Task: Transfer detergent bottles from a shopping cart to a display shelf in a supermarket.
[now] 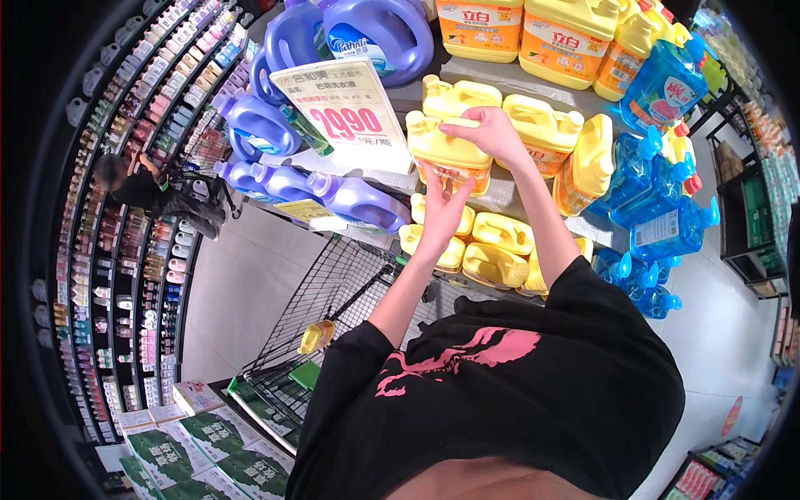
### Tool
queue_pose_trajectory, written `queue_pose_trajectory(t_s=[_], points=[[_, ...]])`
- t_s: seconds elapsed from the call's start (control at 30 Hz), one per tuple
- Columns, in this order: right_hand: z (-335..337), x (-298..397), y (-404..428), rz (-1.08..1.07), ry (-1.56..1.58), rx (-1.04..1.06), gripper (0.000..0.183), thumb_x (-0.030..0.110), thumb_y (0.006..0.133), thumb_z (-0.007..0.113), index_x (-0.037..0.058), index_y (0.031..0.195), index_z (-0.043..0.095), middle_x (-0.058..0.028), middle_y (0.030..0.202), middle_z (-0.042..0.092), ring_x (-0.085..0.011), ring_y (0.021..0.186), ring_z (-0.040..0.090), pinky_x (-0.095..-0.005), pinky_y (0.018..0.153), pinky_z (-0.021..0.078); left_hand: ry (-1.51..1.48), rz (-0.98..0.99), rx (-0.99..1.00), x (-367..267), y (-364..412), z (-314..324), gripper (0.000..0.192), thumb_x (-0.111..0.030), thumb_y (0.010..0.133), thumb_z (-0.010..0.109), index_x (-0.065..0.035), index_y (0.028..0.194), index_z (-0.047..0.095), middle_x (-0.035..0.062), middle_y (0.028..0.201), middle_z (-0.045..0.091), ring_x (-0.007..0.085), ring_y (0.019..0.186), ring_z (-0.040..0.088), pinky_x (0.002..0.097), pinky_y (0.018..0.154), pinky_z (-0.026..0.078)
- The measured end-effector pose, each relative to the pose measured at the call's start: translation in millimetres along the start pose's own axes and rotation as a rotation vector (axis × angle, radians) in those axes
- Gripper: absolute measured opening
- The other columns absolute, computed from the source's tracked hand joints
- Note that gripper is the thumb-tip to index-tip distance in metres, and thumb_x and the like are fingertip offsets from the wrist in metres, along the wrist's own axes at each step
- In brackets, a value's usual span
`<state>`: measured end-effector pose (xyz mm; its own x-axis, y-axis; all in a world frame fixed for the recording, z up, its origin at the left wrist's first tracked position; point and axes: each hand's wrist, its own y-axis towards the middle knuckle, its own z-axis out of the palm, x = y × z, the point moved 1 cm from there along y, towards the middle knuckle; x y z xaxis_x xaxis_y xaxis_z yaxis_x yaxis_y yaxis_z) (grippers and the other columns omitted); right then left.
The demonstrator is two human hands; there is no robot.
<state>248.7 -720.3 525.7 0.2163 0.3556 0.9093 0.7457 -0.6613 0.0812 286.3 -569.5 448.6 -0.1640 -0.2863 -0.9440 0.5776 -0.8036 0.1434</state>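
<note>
A yellow plastic jug of liquid detergent [440, 144] with an orange label is between my two hands at the middle of a stepped display. My right hand [490, 134] grips its handle from above. My left hand [445, 209] touches the lower front of the jug, its fingers spread over the label. More yellow jugs [539, 134] stand beside and behind it, and others lie on the lower step. Whether the held jug rests on the step cannot be told.
Purple detergent bottles [265, 125] and a large price sign [350, 115] are at left, blue bottles [656, 234] at right. A wire shopping cart [350, 281] holding a yellow jug [317, 337] is below left. Stacked cartons [169, 453] stand near it; another person [156, 187] is by the far shelves.
</note>
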Motion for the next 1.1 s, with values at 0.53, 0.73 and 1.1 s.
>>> queue_pose_trajectory(t_s=[0.53,0.73,1.1], points=[[42,-75,-85,-0.198,-0.161,-0.343,0.073,0.032,0.082,0.067,-0.0035,0.134,0.031,-0.0246,0.133,0.043,-0.0338,0.118,0.048,-0.0379,0.097,0.0390,-0.337,-0.487,-0.179,11,27,-17,0.075,-0.061,0.087,0.046,-0.0189,0.142,0.019,0.0127,0.146,0.017,0.0338,0.128,0.031,0.0520,0.094,0.039],[53,-92,-83,0.024,-0.170,-0.087,0.081,0.032,0.090,0.055,-0.0103,0.140,0.007,-0.0367,0.117,0.049,-0.0471,0.102,0.054,-0.0486,0.086,0.0440,-0.382,-0.382,-0.190,4,39,-5,0.084,-0.050,0.085,0.061,-0.0202,0.141,0.006,0.0091,0.146,0.023,0.0290,0.131,0.031,0.0569,0.096,0.034],[67,-113,-70,-0.017,-0.134,-0.170,0.071,0.021,0.094,0.049,-0.0086,0.140,0.004,-0.0318,0.081,0.060,-0.0484,0.072,0.059,-0.0501,0.063,0.0459,-0.328,-0.354,-0.235,15,54,-6,0.085,-0.044,0.085,0.065,-0.0192,0.139,0.006,0.0093,0.145,0.023,0.0272,0.130,0.032,0.0571,0.097,0.034]])
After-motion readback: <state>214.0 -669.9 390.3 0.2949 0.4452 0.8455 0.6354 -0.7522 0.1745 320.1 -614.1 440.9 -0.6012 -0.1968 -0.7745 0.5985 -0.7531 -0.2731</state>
